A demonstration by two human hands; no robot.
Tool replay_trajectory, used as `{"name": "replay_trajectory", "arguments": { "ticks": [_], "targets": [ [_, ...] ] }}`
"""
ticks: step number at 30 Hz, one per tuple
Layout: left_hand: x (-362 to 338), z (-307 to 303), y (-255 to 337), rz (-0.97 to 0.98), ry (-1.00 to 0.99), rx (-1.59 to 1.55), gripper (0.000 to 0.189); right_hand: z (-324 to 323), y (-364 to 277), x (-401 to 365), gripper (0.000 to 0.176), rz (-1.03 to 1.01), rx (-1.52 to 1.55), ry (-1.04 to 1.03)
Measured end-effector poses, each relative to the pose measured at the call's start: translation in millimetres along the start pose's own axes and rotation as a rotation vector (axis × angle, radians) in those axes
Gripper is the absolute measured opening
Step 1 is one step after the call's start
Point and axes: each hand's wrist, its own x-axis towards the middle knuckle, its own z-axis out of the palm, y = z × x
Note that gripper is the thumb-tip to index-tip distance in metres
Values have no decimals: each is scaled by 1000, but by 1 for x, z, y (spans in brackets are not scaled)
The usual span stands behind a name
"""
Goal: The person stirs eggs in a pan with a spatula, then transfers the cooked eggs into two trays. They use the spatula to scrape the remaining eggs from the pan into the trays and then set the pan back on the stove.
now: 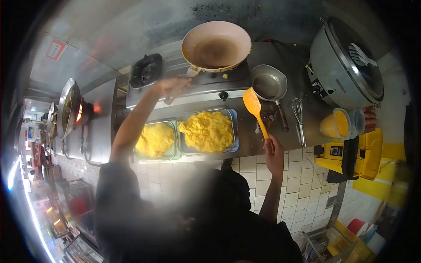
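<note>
My left hand (175, 86) is closed round the handle of a frying pan (215, 46), which sits over the stove at the back. The pan's pale inside has a brownish middle, and bits of yellow cling to its rim. In my right hand (274, 151) is an orange spatula (252, 103), its broad head up and tilted left, in front of a small saucepan (269, 83). Between my arms, two trays hold scrambled eggs: a fuller heap (207, 131) on the right and a smaller heap (155, 139) on the left.
A whisk (298, 118) lies right of the saucepan. Farther right are a container of yellow liquid (335, 124) and a large rice cooker (346, 65). An unused burner (146, 70) is at left; beyond it a wok (69, 107) stands by a flame.
</note>
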Motion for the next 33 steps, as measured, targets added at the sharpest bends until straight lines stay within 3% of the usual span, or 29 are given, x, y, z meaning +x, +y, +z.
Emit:
{"name": "replay_trajectory", "arguments": {
  "ticks": [1,5,11,14,17,19,22,24,25,29,30,33],
  "targets": [
    [-3,8,1,-23,52,-19,27,-2,-7,2,34,-32,29,9],
    [-12,26,-13,48,20,-134,23,-7,-19,24,32,-167,68,-19],
    [-68,61,-65,217,348,140,27,1,-64,45,26,-252,-26,-62],
    [-96,69,-110,434,549,323,28,11,-88,45,28,-214,-112,-148],
    [-124,89,-145,603,579,163,26,33,-108,36,31,-319,-176,-206],
    [-124,84,-184,605,629,148,27,48,-127,25,34,-229,-197,-301],
    [-138,80,-207,678,893,306,29,75,-156,18,36,-398,-306,-263],
    [-154,71,-218,639,956,366,31,96,-166,21,36,-502,-330,-261],
    [-161,67,-221,600,1016,431,34,103,-171,18,36,-605,-353,-254],
    [-192,66,-235,590,1062,487,33,156,-187,-30,30,-613,-195,-395],
    [-185,66,-247,785,1132,475,29,169,-189,-47,30,-653,-232,-339],
    [-179,62,-268,800,1125,500,29,191,-180,-100,32,-635,-306,-271]
  ]
}}
